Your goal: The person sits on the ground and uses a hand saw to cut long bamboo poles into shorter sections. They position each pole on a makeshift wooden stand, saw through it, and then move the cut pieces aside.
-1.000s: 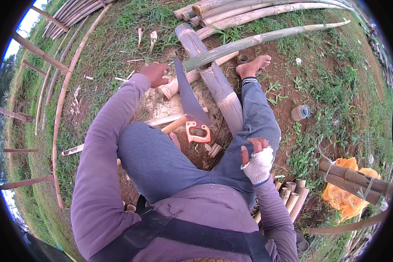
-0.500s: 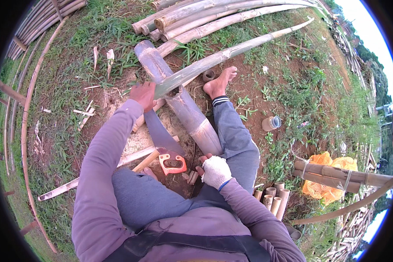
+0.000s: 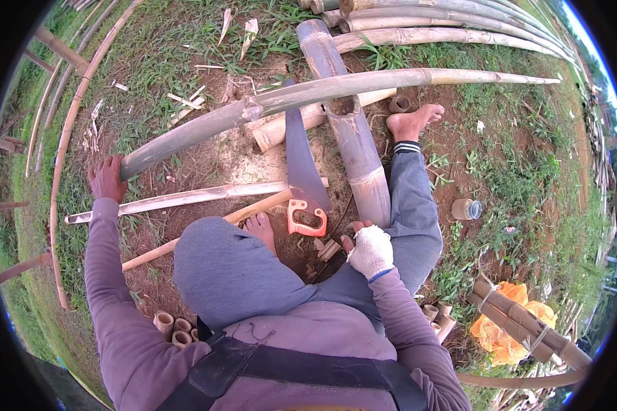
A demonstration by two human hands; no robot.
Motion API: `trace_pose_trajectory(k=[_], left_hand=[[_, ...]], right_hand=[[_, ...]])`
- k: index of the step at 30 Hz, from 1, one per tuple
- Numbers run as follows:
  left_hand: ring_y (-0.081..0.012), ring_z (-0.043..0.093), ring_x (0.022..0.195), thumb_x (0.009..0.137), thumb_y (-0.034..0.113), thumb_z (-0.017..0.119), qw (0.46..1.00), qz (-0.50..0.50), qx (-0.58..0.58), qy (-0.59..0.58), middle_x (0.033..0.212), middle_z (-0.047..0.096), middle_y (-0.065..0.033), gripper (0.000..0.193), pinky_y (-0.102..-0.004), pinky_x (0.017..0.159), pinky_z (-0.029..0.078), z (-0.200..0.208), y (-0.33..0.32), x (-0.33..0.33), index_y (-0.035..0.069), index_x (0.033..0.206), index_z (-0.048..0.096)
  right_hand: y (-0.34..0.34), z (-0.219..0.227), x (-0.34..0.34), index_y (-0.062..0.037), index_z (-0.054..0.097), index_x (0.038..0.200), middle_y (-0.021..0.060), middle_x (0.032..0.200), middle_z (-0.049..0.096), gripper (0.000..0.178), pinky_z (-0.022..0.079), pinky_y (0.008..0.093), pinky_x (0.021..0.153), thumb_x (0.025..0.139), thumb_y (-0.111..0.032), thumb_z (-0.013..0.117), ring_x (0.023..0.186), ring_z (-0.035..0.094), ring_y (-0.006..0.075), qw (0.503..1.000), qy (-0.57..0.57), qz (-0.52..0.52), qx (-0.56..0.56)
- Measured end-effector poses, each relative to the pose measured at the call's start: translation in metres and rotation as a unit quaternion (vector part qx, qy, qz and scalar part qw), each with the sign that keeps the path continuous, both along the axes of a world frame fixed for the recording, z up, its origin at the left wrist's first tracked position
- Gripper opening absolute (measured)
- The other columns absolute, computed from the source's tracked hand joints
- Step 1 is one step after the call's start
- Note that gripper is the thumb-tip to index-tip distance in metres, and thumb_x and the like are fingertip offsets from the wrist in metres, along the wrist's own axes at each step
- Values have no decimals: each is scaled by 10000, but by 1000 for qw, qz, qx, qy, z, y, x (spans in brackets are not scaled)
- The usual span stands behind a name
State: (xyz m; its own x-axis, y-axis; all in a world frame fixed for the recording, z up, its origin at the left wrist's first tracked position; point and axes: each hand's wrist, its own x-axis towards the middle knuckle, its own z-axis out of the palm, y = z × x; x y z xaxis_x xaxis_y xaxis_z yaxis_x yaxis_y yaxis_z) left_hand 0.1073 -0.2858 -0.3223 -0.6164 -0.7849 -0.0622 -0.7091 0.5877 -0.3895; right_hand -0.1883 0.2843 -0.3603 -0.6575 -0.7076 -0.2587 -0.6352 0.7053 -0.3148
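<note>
My bare left hand [image 3: 107, 179] is wrapped round the near end of a long green-grey bamboo pole [image 3: 185, 133], out to the left. The pole lies across a thick, notched bamboo trunk section [image 3: 363, 161] and reaches far to the right. My right hand [image 3: 371, 251], in a white knit glove with bare fingertips showing, is curled by the trunk section's near end, above my thigh. Whatever it may hold is hidden. A hand saw [image 3: 301, 157] with an orange handle lies between my legs, untouched, its blade tip passing near the pole.
A split bamboo strip [image 3: 185, 200] and a thin stick [image 3: 247, 211] lie at my left. Several bamboo poles [image 3: 418, 38] are stacked at the back. A glass jar [image 3: 466, 209], short bamboo tubes [image 3: 163, 323] and an orange net bag [image 3: 506, 335] sit around me. A bamboo rail [image 3: 66, 130] stands left.
My left hand has carried the pole's near end leftward and toward me, sliding the pole across the trunk section. The view has shifted left. My right hand stays by the trunk's near end.
</note>
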Motion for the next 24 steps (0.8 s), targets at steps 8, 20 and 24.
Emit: trace_pose_trajectory(k=[8, 20, 24], left_hand=[[-225, 444, 1490, 888, 227, 790, 968, 229, -87, -63, 1555, 533, 87, 664, -625, 1205, 313, -22, -58, 148, 365, 1475, 510], [-348, 608, 1210, 891, 476, 756, 939, -96, 218, 250, 1243, 666, -136, 573, -517, 1107, 402, -148, 178, 63, 161, 1349, 615], [-325, 638, 1161, 846, 384, 776, 940, -109, 280, 163, 1174, 676, -103, 596, -499, 1042, 444, -195, 212, 60, 176, 1376, 597]], right_hand=[[-8, -8, 3, -57, 669, 1127, 190, 1047, 676, 330, 535, 514, 845, 892, -271, 755, 969, 679, 404, 999, -23, 19, 32], [-149, -45, 32, -49, 570, 1411, 153, 1393, 584, 679, 382, 559, 1130, 801, -249, 792, 1293, 556, 362, 956, 38, 289, -16], [-179, -78, 40, -66, 577, 1432, 145, 1323, 607, 698, 379, 568, 1132, 801, -274, 790, 1270, 559, 348, 937, 33, 349, -7]])
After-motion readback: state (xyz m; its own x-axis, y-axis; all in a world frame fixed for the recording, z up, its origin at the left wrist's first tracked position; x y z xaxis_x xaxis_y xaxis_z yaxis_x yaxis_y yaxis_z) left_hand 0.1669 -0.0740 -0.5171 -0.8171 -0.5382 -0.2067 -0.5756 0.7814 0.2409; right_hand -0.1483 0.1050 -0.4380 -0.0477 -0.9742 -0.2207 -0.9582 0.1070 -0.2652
